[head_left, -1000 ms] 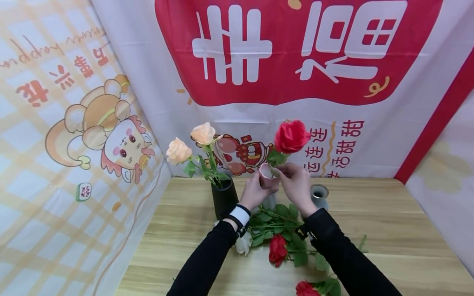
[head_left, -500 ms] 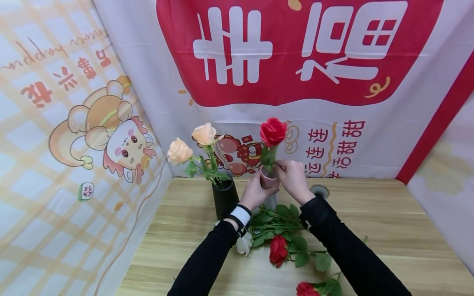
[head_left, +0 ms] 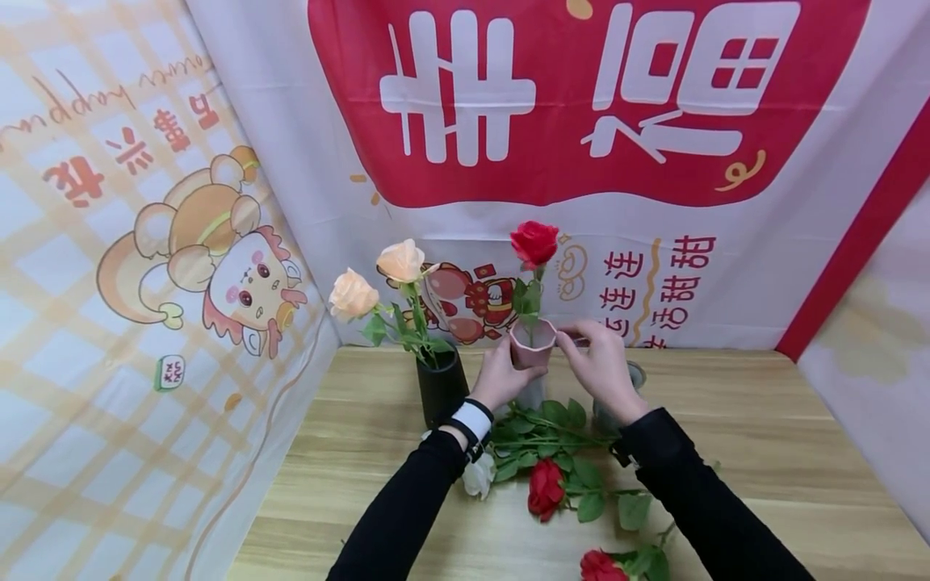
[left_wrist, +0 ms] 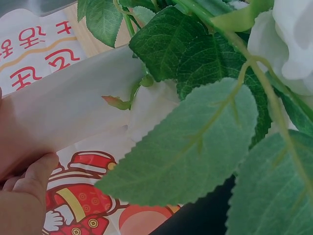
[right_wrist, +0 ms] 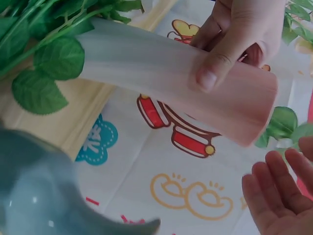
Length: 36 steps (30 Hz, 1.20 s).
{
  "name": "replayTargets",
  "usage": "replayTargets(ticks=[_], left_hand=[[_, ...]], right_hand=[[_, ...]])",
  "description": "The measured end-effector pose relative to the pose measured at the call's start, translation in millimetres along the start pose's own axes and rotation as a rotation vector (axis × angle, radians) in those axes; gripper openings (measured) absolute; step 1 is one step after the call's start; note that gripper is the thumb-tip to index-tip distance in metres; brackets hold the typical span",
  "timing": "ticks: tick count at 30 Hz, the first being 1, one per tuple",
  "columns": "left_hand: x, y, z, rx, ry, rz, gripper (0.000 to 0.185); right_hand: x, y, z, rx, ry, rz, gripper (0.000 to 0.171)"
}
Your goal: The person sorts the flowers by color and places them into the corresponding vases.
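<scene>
Centre frame, the pink vase (head_left: 533,344) stands near the table's (head_left: 756,452) back edge, beside the black vase (head_left: 440,387); open wood lies right. The left hand (head_left: 501,373) grips it; the right hand (head_left: 600,363), fingers relaxed, hovers just beside its rim.

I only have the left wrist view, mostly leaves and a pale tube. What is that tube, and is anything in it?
Observer: It is a pink vase. The left hand grips it, and a red rose stands upright in it.
Operator: Where is the right hand?
Observer: The right hand is just right of the rim, fingers relaxed, holding nothing.
Operator: Any other vases?
Observer: A black vase with two peach roses stands to the left, and a grey vase stands by the right hand.
</scene>
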<state>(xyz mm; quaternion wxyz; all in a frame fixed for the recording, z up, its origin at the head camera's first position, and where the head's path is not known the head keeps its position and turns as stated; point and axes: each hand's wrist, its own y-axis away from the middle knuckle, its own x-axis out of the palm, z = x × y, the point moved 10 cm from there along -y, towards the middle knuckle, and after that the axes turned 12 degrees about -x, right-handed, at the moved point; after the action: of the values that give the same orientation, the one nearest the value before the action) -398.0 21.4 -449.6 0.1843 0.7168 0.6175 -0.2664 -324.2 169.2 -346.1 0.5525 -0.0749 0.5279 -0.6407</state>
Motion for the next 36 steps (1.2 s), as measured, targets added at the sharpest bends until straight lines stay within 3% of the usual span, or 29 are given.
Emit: replayTargets(ticks=[12,16,30,36], left_hand=[[-0.8,0.1,-0.7,0.019,-0.022,-0.018,0.083],[0.2,0.3,-0.5,0.024,-0.018,-0.017,0.083],[0.1,2.2,-0.5,0.012,-0.025,-0.015,0.080],[-0.9,1.9,0.0,-0.003,-0.032,-0.013,0.080]], right_hand=[[-22.2,18.8,18.1,-0.126,0.036,0.079,0.007],[-22.4,31.3,21.8,-0.154,0.037,0.146,0.008],[-20.2,80.7,30.4,-0.192,0.017,0.323,0.015],[-18.1,107.1,26.9,-0.119,-0.013,0.495,0.016]])
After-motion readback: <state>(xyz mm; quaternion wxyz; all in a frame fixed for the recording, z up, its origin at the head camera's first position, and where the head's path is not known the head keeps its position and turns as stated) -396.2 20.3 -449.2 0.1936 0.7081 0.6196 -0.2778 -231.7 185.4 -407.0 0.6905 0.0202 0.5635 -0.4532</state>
